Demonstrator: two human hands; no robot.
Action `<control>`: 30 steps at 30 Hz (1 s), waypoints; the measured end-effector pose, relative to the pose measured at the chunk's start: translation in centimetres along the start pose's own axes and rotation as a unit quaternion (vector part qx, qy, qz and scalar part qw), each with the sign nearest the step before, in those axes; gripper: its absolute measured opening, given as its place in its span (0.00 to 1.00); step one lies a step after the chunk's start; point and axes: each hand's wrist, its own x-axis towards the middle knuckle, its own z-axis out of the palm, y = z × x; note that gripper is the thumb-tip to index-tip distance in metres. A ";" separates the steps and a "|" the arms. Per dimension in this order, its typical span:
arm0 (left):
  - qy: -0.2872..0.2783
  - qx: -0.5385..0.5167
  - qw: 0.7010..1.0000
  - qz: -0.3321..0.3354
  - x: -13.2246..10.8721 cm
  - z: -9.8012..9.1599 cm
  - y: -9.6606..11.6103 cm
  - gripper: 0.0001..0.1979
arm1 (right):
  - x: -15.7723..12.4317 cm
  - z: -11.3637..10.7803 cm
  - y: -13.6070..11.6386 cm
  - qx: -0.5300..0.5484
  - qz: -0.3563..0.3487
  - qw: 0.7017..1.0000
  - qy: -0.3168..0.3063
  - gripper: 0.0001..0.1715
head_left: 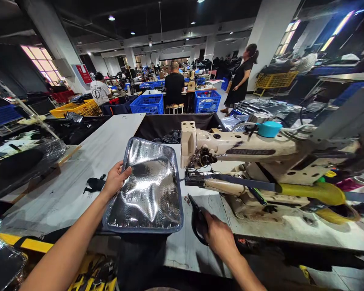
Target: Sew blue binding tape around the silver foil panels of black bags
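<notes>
Above a white worktable (94, 139), left of a cream metal sewing machine (242, 143), the left hand (115, 181) grasps a rectangular silver-foil panel (150, 192) with blue-grey edging, seemingly to steady it; the right hand (217, 232) grips black-handled scissors (195, 212), tip forward. Beyond, a yellow plastic crate (86, 109) carries dark material; what the blue plastic crates (148, 107) hold is hard to tell.

Creased silver panel (148, 190), dark-bound edges, black scissors (195, 208) to its right, tips forward
</notes>
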 end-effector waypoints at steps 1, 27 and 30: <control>-0.004 -0.028 1.000 -0.003 -0.1 0.1 0.1 0.43 | 0.5 -1.1 -0.2 -0.032 -0.006 0.999 0.027 0.30; -0.066 -0.177 0.981 0.032 -4.0 8.4 6.6 0.30 | 7.8 -1.3 -6.3 0.583 -0.069 0.799 0.131 0.19; -0.081 -0.183 0.979 0.034 -3.5 9.4 6.8 0.30 | 8.4 -1.2 -6.0 0.608 -0.054 0.780 0.135 0.22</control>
